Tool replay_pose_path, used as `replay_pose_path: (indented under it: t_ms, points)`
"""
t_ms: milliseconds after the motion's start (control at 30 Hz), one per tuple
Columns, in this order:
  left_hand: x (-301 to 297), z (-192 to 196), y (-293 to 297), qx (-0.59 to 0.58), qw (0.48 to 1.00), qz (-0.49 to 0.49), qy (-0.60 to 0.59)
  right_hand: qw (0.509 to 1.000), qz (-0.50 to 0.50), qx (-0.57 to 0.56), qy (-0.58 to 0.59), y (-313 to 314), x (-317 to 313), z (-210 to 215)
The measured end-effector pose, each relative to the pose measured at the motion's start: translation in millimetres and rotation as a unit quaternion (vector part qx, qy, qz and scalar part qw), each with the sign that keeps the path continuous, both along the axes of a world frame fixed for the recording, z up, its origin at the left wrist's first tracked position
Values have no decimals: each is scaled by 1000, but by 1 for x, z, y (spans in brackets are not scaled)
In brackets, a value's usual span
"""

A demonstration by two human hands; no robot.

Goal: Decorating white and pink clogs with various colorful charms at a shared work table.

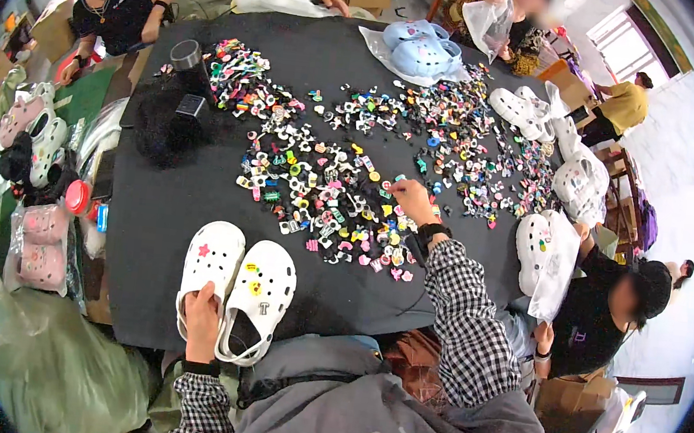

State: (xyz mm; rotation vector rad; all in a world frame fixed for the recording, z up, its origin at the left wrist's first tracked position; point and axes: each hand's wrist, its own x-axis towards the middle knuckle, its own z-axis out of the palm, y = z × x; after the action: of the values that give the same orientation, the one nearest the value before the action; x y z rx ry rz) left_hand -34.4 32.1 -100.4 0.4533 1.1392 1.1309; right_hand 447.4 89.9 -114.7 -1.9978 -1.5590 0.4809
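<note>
My left hand (202, 320) grips the heel of a white foam clog (217, 249) near the table's front edge, its fingers wrapped round the rim. This clog carries a pink star charm. Beside it, touching, lies the matching white clog (272, 272), with yellow charms and a grey letter-shaped one. My right hand (413, 201) reaches over the middle of the table, at the edge of a wide spread of small colourful shoe charms (317, 179). Its fingertips are pinched together low over the charms; what lies between them is too small to make out.
A black cloth covers the table (169, 223). Pale blue clogs (423, 54) rest at the far side; more white clogs (523, 112) line the right edge. A co-worker at right holds a bagged white clog (536, 245). Bagged pink clogs (43, 248) lie at left. Other people surround the table.
</note>
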Motion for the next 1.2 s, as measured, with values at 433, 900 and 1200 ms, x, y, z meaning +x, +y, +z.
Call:
replay_pose_path:
  t_ms: [433,900,1200]
  points:
    - [1,6,-3,-3,997,-3,-80,987,-31,-69,-143,-31,-29,-3]
    - [3,6,1,-1,999,-30,-13,978,-157,111,79,-37,-65,-14]
    - [-2,4,-3,6,999,-31,-11,943,-140,88,288,-59,-92,6]
